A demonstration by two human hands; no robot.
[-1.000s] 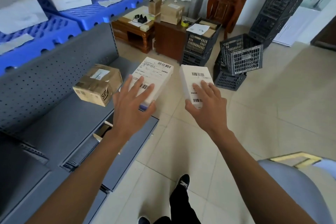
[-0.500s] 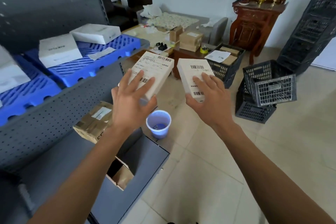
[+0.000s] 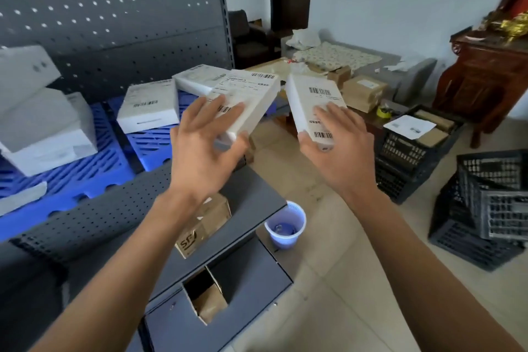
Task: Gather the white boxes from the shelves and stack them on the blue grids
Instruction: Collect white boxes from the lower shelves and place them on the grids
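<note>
My left hand (image 3: 204, 148) grips a white labelled box (image 3: 248, 96) from its near end, thumb under it and fingers on top. My right hand (image 3: 340, 148) grips a second white box (image 3: 310, 97) the same way. Both boxes are held in the air at the right end of the upper shelf, where the blue grids (image 3: 94, 151) lie. Several white boxes rest on the grids, among them one with a barcode (image 3: 148, 107), one behind it (image 3: 197, 78), and a large stack at the left (image 3: 43, 123).
A grey pegboard shelf unit (image 3: 114, 8) rises at the left. A brown carton (image 3: 205, 223) sits on the lower shelf (image 3: 251, 203), and a blue cup (image 3: 285, 224) stands just past its edge. Black crates (image 3: 485, 208) and wooden furniture (image 3: 483, 80) stand at the right.
Both hands have lifted their boxes from the lower shelf level up to the height of the blue grids. My view has risen with them.
</note>
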